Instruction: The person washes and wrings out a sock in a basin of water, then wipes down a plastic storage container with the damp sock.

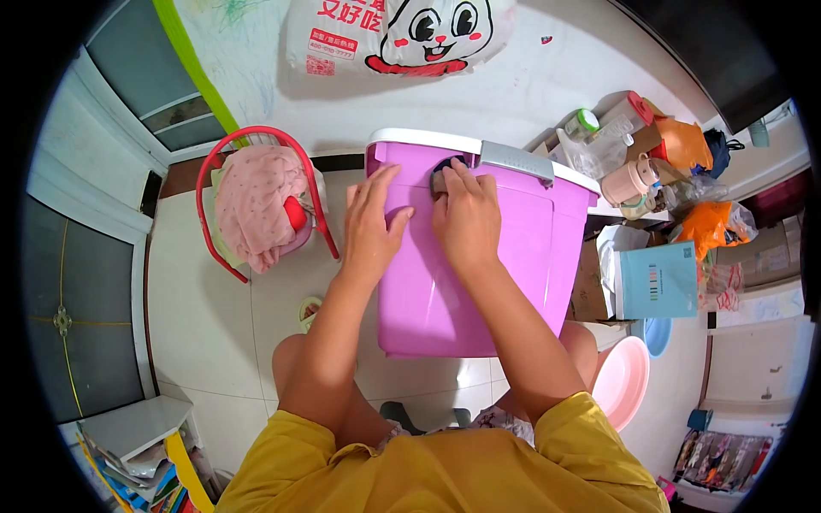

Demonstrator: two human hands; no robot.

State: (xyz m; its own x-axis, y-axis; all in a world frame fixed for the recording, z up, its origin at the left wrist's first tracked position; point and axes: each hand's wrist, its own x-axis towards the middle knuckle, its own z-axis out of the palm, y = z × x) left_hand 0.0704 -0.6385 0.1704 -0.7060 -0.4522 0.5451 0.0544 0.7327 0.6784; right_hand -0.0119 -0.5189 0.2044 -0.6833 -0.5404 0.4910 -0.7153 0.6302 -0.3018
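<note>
A purple plastic storage bin (462, 291) with a white lid (428, 137) lies before me, one broad side facing up. A grey latch (517, 162) spans the lid's edge on the right. My left hand (372, 214) is open against the bin's upper left edge, thumb apart from the fingers. My right hand (466, 209) presses on a small dark-and-grey piece (439, 181) near the lid, its fingers closed over it. The fingers cover most of this piece, so its kind is unclear.
On the left stands a red-framed chair (286, 132) with a pink cloth (261, 201). Boxes, including a light-blue box (658, 280), and bottles crowd the right. A pink basin (623, 385) is beside my right leg. A large printed bag (402, 38) is at the far wall.
</note>
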